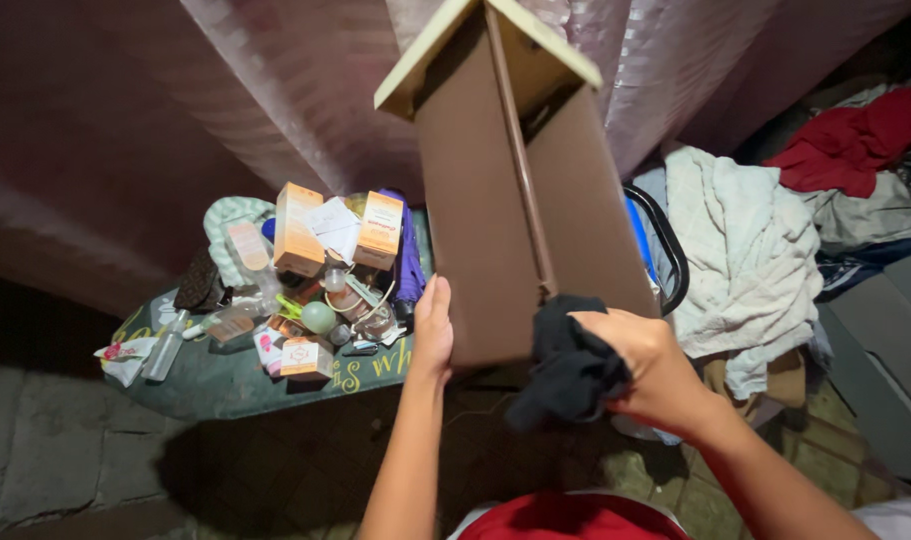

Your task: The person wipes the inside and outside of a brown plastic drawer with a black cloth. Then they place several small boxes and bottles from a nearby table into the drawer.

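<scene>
A tall brown box-shaped piece [495, 190] with a cream top panel stands tilted in the middle of the view. My left hand [433, 335] lies flat against its lower left side, holding it. My right hand [647, 372] grips a black cloth [567, 368] and presses it against the lower right edge of the brown piece. A dark seam runs down the middle of its front.
A green cushion [225, 385] at the left carries orange-and-white cartons [297, 230], small bottles, a green ball and other small items. At the right, a pile of white, red and beige clothes [745, 250] lies beside a black-rimmed basket [670, 250]. Pink curtain behind.
</scene>
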